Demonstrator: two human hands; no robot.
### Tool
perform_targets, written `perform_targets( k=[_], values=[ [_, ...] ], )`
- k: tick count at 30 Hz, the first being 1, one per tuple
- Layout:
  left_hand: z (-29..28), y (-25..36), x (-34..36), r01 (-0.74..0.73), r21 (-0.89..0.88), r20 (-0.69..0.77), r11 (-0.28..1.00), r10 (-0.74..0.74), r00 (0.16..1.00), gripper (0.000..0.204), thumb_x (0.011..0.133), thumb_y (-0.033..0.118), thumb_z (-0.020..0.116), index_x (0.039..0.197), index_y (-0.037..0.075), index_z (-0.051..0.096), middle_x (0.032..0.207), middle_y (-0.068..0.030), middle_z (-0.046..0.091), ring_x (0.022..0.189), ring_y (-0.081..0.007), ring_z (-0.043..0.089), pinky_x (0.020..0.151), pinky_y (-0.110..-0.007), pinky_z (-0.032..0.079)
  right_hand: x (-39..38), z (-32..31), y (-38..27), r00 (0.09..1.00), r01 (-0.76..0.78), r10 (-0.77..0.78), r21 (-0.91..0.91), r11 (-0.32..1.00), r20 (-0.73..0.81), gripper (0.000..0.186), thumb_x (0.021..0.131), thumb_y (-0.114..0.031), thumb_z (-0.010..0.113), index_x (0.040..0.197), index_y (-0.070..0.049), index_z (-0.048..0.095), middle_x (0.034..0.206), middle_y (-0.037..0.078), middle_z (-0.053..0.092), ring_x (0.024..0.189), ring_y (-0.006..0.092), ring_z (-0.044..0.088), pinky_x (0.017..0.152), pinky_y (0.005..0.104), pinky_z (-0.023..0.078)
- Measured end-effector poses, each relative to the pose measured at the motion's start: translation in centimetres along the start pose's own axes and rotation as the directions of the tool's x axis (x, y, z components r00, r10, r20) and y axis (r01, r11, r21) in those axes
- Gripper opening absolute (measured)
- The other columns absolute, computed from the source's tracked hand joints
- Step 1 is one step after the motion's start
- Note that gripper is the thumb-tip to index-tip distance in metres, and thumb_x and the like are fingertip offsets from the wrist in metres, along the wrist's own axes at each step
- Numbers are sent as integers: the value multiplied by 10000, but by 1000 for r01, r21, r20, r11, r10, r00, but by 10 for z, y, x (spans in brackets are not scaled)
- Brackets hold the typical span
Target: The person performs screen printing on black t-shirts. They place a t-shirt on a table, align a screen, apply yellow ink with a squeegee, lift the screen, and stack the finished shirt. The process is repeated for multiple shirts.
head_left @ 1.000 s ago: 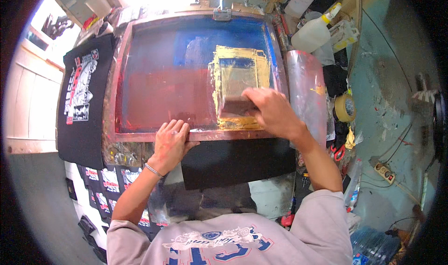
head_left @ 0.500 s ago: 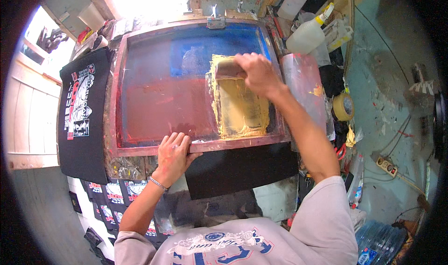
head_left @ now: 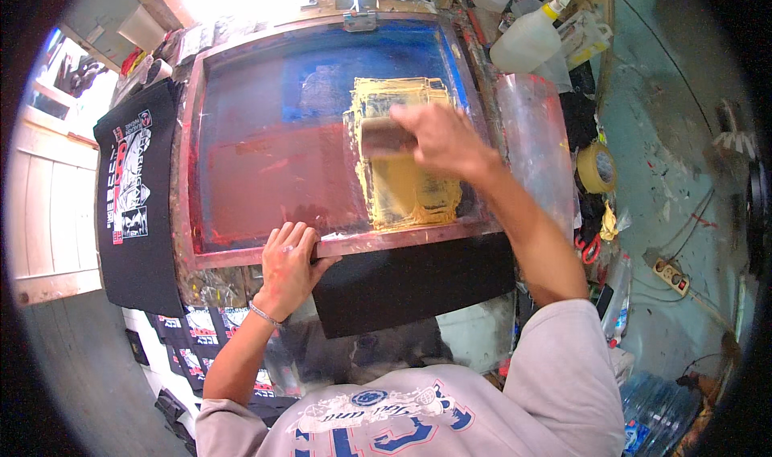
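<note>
A screen-printing frame (head_left: pixel 233 256) with a reddish wooden rim lies before me, its mesh tinted blue at the far side and dark red nearer. My left hand (head_left: pixel 289 264) grips the near rim, fingers curled over the top and thumb along the front. Inside the frame, right of centre, my right hand (head_left: pixel 446 139) is wrapped round a brownish squeegee (head_left: pixel 388 137); its lower edge is blurred. Yellow ink (head_left: pixel 410 191) covers a rectangular patch of mesh around the squeegee, thicker along the borders. Black fabric (head_left: pixel 418 284) sticks out from under the near rim.
A printed black cloth (head_left: pixel 137 207) hangs over the table's left side. Several printed black pieces lie below it. At right are a white spray bottle (head_left: pixel 527 43), a clear plastic sheet (head_left: pixel 535 127), a tape roll (head_left: pixel 596 168), red-handled scissors (head_left: pixel 591 249) and a power strip (head_left: pixel 669 277).
My right hand has drawn the squeegee toward me over the yellow patch, and more ink shows beyond it. My left hand keeps its hold on the rim. The view has shifted slightly.
</note>
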State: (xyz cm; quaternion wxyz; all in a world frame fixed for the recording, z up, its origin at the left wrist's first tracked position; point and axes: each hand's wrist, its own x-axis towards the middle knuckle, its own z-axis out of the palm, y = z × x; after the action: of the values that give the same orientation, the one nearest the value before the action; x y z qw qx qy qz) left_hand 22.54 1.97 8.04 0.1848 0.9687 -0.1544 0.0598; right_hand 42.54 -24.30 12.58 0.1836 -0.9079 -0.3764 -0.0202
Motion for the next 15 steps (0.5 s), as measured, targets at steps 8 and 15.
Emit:
perform_targets(
  k=[8,15],
  values=[
    [-6,7,2,-25,4,-36,1000,25,999,412,795,349,818,915,40,574,896,-117,566,875,-336,562,787,-436,451,-91,1,-67,997,-35,27,-99,994,-71,232,787,11,583,1014,-32,570,943,159,648,921,394,635,832,500,512],
    [-19,13,8,-73,21,-133,997,75,988,443,757,390,849,881,38,611,866,-113,570,855,-326,559,784,-434,453,-125,3,-82,962,2,-72,-257,966,-263,209,911,-93,492,1086,-1,562,1002,152,608,927,347,604,907,464,467]
  ],
)
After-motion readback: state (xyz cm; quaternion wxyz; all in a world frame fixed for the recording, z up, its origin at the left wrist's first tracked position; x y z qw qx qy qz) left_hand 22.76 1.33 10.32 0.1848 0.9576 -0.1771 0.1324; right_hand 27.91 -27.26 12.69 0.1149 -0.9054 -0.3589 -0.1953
